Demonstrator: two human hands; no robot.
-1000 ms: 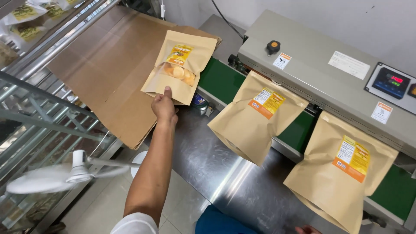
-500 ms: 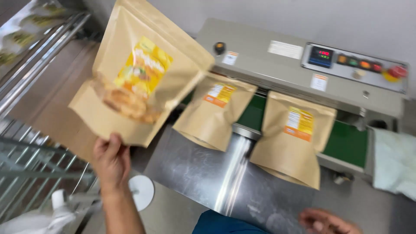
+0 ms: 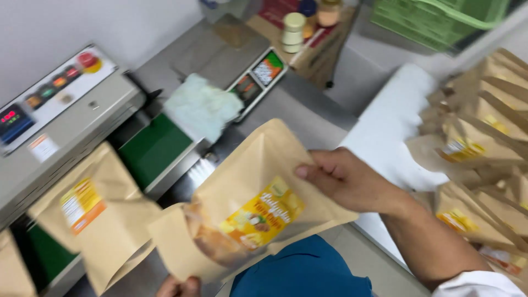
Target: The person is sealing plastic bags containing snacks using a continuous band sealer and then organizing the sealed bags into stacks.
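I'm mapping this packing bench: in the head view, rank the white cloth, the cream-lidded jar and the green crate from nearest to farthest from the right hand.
From the right hand, which grips a kraft pouch:
1. White cloth, up and left, beside the green belt.
2. Cream-lidded jar, farther back, near the top middle.
3. Green crate, top right corner; only slightly farther than the jar.

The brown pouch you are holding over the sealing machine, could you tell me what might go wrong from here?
The brown pouch is held only at its edges by the right hand and left hand, so it could slip or buckle. It hangs close to the pouch on the green belt and might knock it askew. The stacked pouches at the right lean loosely and could slide if bumped.
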